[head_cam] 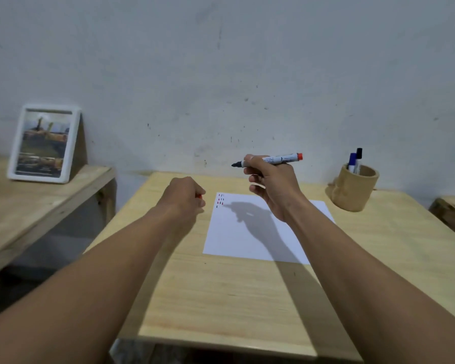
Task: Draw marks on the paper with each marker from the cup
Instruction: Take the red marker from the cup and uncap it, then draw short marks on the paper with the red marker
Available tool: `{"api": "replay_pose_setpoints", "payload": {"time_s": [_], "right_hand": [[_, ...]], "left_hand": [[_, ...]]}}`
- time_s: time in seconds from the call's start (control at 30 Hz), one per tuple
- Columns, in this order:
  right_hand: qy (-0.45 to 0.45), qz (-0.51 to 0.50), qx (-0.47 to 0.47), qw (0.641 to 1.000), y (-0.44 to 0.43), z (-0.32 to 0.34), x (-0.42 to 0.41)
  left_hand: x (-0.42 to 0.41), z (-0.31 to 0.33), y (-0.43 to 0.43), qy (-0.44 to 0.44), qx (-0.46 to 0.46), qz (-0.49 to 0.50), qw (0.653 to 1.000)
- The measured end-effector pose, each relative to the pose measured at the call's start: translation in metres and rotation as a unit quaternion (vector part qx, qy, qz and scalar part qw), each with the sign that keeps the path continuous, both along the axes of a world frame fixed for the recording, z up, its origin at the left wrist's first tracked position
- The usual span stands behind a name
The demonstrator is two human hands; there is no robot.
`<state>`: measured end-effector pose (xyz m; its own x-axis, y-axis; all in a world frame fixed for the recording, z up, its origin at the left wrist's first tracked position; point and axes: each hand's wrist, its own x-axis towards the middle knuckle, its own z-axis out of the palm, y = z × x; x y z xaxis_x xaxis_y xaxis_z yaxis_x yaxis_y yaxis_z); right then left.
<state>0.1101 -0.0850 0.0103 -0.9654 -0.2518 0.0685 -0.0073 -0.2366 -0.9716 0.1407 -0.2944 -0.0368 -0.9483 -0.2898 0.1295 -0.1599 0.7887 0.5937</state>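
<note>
Two hands up over the table point(221, 298): my right hand point(271, 185) grips an uncapped red marker point(269, 160) above the paper point(247, 237); left hand point(185, 197), left of paper, fisted on something red. Cup point(353, 189) right of paper holds two markers point(355, 160). Photo frame point(45, 144) far left.

A white picture frame point(44, 144) stands tilted back on a low wooden shelf point(37, 203). The shelf is just to the left of the light wooden bench point(221, 298). Behind the bench is a grey wall point(221, 74) with small dark spots, and another wooden edge point(452, 214) shows to its right.
</note>
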Motion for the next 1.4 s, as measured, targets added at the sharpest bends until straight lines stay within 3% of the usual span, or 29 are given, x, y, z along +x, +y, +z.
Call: {"api": "replay_pose_setpoints", "payload": {"time_s": [0.23,0.4,0.5,0.6,0.8,1.17,1.4], "right_hand": [[0.001,0.012,0.035,0.999,-0.013,-0.021,-0.002],[0.004,0.002,0.057,0.998,-0.019,-0.032,-0.008],[0.023,-0.020,0.090,0.995,-0.024,-0.040,-0.013],[0.037,-0.038,0.139,0.989,-0.032,-0.050,-0.017],[0.061,-0.071,0.207,0.974,-0.041,-0.073,-0.023],[0.079,-0.097,0.289,0.949,-0.050,-0.079,-0.024],[0.107,-0.098,0.312,0.939,-0.055,-0.082,-0.021]], "left_hand": [[0.002,-0.021,0.004,-0.016,-0.059,0.014,0.998],[0.029,-0.022,0.023,0.079,-0.143,0.036,0.986],[0.049,-0.029,0.035,0.100,-0.143,-0.034,0.984],[0.060,-0.038,0.036,0.076,-0.139,-0.112,0.981],[0.059,-0.054,0.032,-0.021,-0.186,-0.173,0.967],[0.067,-0.053,0.039,-0.119,-0.216,-0.143,0.959],[0.070,-0.055,0.040,-0.117,-0.227,-0.134,0.957]]}}
